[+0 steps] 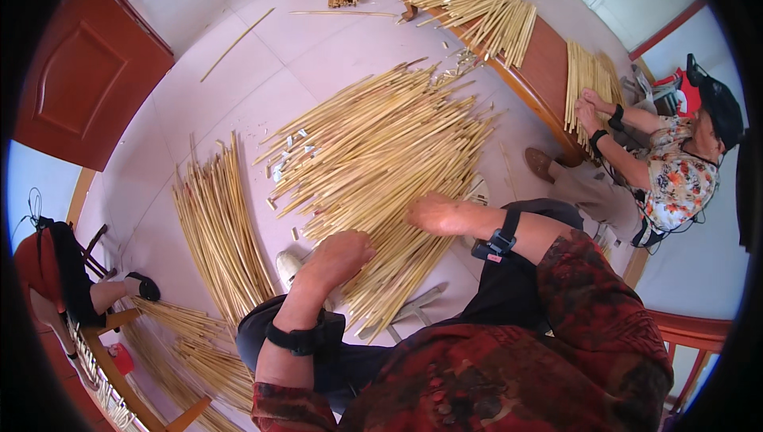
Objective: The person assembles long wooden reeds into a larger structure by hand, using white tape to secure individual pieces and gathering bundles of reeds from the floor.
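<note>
1. A large fan-shaped heap of pale yellow split bamboo sticks is lying on the pinkish tiled floor at the centre of the frame.
2. The person's left hand, lower centre, is pressing down on the near end of the heap; its fingers are curling under among the sticks, and I cannot tell what they are gripping.
3. The right hand, just right of centre, is resting on the same heap with fingers pointing left and bent over the sticks; whether they are clasping any is unclear.
4. Both wrists are wearing black bands.
5. A second, narrower bundle of darker bamboo strips is lying to the left, apart from the main heap.
6. At the upper right, another person in a flowered shirt is handling sticks on a long brown wooden table.
</note>
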Motion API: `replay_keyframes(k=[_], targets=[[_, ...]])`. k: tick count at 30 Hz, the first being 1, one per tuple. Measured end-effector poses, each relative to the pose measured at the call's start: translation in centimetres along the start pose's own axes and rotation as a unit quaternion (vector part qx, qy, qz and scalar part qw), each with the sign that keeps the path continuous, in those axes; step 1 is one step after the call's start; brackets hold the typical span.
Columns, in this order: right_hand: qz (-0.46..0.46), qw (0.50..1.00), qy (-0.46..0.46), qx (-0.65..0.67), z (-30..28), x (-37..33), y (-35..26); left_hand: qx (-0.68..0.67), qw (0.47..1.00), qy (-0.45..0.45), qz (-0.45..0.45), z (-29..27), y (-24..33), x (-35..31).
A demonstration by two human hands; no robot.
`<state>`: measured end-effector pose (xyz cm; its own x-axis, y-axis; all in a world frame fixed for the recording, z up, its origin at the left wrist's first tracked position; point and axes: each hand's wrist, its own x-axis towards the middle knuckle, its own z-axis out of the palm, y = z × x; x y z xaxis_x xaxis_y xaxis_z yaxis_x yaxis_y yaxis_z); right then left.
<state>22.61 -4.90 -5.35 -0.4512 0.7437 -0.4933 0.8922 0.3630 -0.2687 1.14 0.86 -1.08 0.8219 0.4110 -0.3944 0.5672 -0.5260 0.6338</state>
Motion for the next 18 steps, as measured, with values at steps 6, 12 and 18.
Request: replay_keyframes(k=[6,12,18], targets=[[-0.015,0.999,-0.031,0.034,1.0,0.0,0.5,0.018,1.000,0.003,-0.006,-0.1,0.5,0.2],[0.049,0.996,-0.064,0.046,2.0,1.1,2.6,0.045,0.998,-0.030,-0.032,0.1,0.4,0.1],[0.120,0.982,-0.034,0.144,3.3,5.0,6.6,0.058,0.997,0.013,0.038,0.7,1.0,0.1]])
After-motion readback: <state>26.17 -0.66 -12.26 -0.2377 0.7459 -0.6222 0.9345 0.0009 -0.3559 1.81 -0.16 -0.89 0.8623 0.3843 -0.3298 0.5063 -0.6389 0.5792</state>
